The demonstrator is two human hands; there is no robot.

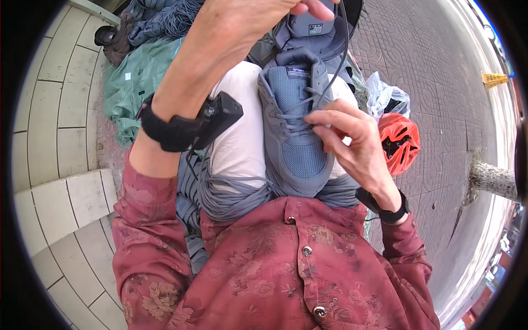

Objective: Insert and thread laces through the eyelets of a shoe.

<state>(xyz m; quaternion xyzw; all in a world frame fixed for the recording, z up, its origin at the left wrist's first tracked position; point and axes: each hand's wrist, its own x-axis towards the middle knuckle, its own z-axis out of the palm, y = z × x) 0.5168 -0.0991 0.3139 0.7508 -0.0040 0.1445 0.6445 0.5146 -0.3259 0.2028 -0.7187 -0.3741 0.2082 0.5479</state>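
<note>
A grey-blue sneaker (297, 126) rests on my lap between my thighs, its toe toward me and its mesh tongue showing. Grey laces (294, 116) cross its front, with some upper eyelets unlaced. From the lacing a loose length of shoelace (346, 49) curves up to the top edge, where my left hand (297, 6) is closed on it; its fingertips are partly cut off. My right hand (352, 135) pinches thumb and forefinger at the lacing on the shoe's right side, the other fingers curled.
Bundles of grey laces (234, 198) lie across my lap. Beyond the sneaker sits another grey shoe (313, 30). A green sack (135, 82) and more laces are at far left. To the right are a red plastic bag (399, 143), a clear bag (388, 93) and a tree trunk (492, 179).
</note>
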